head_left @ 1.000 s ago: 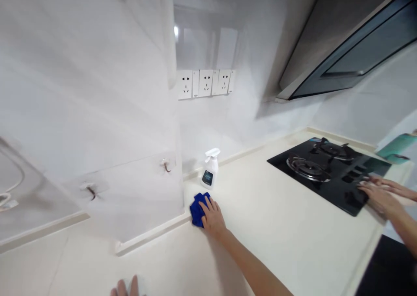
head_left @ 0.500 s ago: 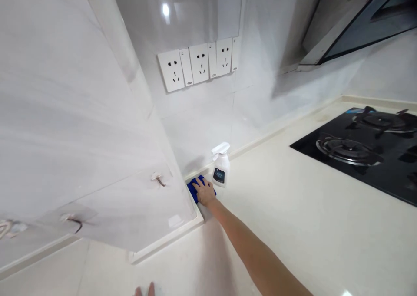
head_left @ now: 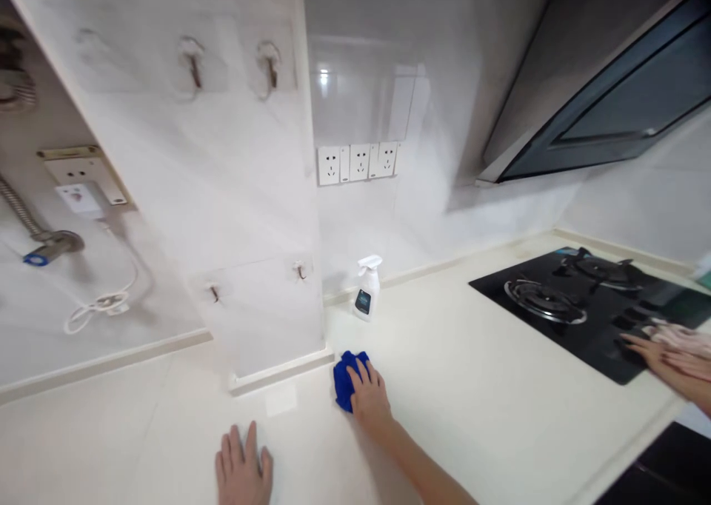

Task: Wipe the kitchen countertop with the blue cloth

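In the head view a crumpled blue cloth (head_left: 345, 383) lies on the cream countertop (head_left: 444, 364), beside the front corner of the tiled wall. My right hand (head_left: 371, 400) grips it from above, fingers bent over its right part and pressing it to the surface. My left hand (head_left: 243, 466) rests flat on the counter at the bottom, its fingers stretched out and nothing in it. Behind the cloth a white spray bottle (head_left: 366, 290) with a dark label stands upright near the back wall, apart from both hands.
A black gas hob (head_left: 589, 305) sits at the right, where another person's hand (head_left: 655, 353) reaches over it with a pale cloth (head_left: 681, 338). A range hood (head_left: 600, 83) overhangs it. Sockets (head_left: 358, 163) line the back wall; hooks (head_left: 300, 269) and a plugged-in charger (head_left: 83, 198) are left.
My right hand has brought the blue cloth out of the back corner toward me, past the wall's front corner. The view has widened, bringing my left hand and another person's hand into sight.
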`<state>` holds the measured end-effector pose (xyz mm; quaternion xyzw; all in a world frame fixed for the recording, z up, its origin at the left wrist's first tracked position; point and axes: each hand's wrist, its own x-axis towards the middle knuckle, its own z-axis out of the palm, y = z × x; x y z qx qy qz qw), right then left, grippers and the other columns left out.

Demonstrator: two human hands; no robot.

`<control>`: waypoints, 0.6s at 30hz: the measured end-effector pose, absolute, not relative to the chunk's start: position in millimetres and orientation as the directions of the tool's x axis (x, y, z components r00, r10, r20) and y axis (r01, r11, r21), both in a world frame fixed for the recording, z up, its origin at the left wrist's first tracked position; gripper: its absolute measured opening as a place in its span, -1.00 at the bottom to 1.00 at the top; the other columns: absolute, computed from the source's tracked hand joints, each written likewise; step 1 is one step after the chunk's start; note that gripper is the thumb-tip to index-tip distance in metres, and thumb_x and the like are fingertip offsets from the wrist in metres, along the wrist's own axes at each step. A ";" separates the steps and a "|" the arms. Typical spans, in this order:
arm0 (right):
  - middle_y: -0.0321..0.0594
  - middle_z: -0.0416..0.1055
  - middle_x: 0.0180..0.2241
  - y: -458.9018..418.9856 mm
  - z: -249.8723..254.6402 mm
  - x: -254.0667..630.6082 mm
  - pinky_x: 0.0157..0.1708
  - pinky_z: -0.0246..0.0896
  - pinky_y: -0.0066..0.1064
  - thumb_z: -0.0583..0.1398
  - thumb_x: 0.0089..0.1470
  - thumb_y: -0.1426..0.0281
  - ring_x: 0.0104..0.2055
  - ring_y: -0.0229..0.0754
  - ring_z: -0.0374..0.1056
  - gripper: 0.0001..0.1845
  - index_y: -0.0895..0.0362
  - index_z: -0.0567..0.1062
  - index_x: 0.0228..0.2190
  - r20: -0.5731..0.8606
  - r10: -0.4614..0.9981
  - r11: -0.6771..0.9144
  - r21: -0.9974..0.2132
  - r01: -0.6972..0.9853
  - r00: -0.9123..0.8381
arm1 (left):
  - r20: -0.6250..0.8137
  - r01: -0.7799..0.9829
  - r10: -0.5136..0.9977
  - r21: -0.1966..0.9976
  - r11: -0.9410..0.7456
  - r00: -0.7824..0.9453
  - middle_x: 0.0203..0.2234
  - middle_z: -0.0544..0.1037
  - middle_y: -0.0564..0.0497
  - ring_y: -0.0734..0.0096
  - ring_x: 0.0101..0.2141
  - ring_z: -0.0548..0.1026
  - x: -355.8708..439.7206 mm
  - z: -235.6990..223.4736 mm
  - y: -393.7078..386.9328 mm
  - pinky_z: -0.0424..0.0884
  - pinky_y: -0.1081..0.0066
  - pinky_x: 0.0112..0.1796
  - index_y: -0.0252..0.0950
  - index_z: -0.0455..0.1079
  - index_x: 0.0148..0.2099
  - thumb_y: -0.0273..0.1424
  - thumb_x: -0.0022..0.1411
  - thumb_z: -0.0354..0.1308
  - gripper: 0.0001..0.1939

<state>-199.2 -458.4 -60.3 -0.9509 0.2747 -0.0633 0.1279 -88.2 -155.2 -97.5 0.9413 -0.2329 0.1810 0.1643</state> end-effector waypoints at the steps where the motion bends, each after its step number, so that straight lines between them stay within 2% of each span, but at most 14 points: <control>1: -0.09 -0.06 0.40 -442.7 -65.6 -208.3 0.32 -0.15 0.04 0.08 0.12 0.29 0.42 0.18 -0.17 -0.29 0.07 0.19 0.30 0.060 -0.548 -0.809 -0.294 -0.510 0.834 | 0.426 -0.504 -0.374 0.248 -0.828 0.824 0.30 0.16 -0.35 -0.16 0.36 -0.02 -87.7 -98.7 -154.5 0.10 -0.23 0.27 -0.35 0.29 0.26 -0.22 0.35 -0.21 -0.44; 4: -0.06 -0.08 0.40 -391.5 -83.6 -229.5 0.33 -0.18 0.16 0.12 0.10 0.25 0.43 0.27 -0.20 -0.26 0.06 0.18 0.30 0.112 -0.562 -0.785 -0.386 -0.485 0.820 | 0.447 -0.585 -0.419 0.346 -0.734 0.790 0.28 0.24 -0.28 -0.08 0.35 0.03 -91.6 -98.3 -160.1 0.09 -0.20 0.30 -0.34 0.37 0.19 -0.23 0.37 -0.23 -0.46; 6: -0.11 -0.14 0.42 -360.7 -91.9 -241.0 0.35 -0.19 0.20 0.14 0.09 0.24 0.44 0.27 -0.25 -0.20 0.02 0.09 0.34 0.175 -0.498 -0.804 -0.460 -0.376 0.849 | 0.456 -0.661 -0.484 0.428 -0.617 0.747 0.27 0.26 -0.22 0.03 0.34 0.08 -102.9 -92.6 -175.8 0.15 -0.13 0.30 -0.31 0.38 0.18 -0.25 0.39 -0.25 -0.47; 9: -0.13 -0.18 0.43 -338.5 -92.4 -260.3 0.36 -0.07 0.09 0.06 0.16 0.24 0.45 0.10 -0.22 -0.17 0.06 -0.10 0.38 0.313 -0.367 -0.810 -0.570 -0.136 0.876 | 0.463 -0.742 -0.587 0.502 -0.444 0.664 0.31 0.22 -0.11 0.20 0.33 0.11 -132.5 -78.4 -214.2 0.21 -0.04 0.30 -0.21 0.27 0.27 -0.30 0.41 -0.22 -0.52; 11: -0.11 -0.11 0.41 -347.7 -88.4 -279.6 0.35 0.02 -0.05 -0.03 0.24 0.26 0.43 -0.05 -0.14 -0.26 0.09 -0.11 0.38 0.370 -0.360 -0.791 -0.608 -0.070 0.857 | 0.461 -0.794 -0.661 0.475 -0.380 0.592 0.32 0.21 -0.06 0.22 0.34 0.11 -153.5 -70.7 -238.4 0.19 -0.06 0.31 -0.15 0.21 0.30 -0.33 0.40 -0.20 -0.52; 13: -0.11 -0.01 0.39 -374.6 -85.7 -307.0 0.34 0.05 -0.10 -0.10 0.28 0.30 0.41 -0.13 -0.06 -0.38 0.07 0.06 0.34 0.381 -0.423 -0.798 -0.587 -0.138 0.822 | 0.432 -0.841 -0.734 0.401 -0.364 0.524 0.30 0.25 -0.04 0.14 0.32 0.15 -167.7 -68.7 -253.2 0.20 -0.16 0.29 -0.07 0.25 0.28 -0.32 0.39 -0.16 -0.54; 15: -0.11 0.10 0.35 -410.8 -87.2 -341.0 0.35 0.02 -0.04 -0.13 0.29 0.34 0.40 -0.12 -0.02 -0.44 0.07 0.24 0.26 0.386 -0.512 -0.817 -0.496 -0.295 0.767 | 0.399 -0.880 -0.790 0.308 -0.363 0.466 0.29 0.27 -0.01 0.07 0.30 0.18 -172.5 -72.9 -257.8 0.23 -0.23 0.25 0.02 0.29 0.25 -0.29 0.37 -0.11 -0.56; 18: -0.03 0.14 0.32 -458.7 -97.3 -391.6 0.36 -0.05 0.07 -0.13 0.29 0.33 0.40 -0.03 -0.03 -0.43 0.17 0.29 0.23 0.396 -0.665 -0.747 -0.333 -0.576 0.634 | 0.419 -0.911 -0.809 0.197 -0.362 0.412 0.29 0.27 0.01 0.06 0.29 0.20 -167.8 -85.0 -256.1 0.26 -0.19 0.24 0.06 0.27 0.25 -0.26 0.34 -0.06 -0.55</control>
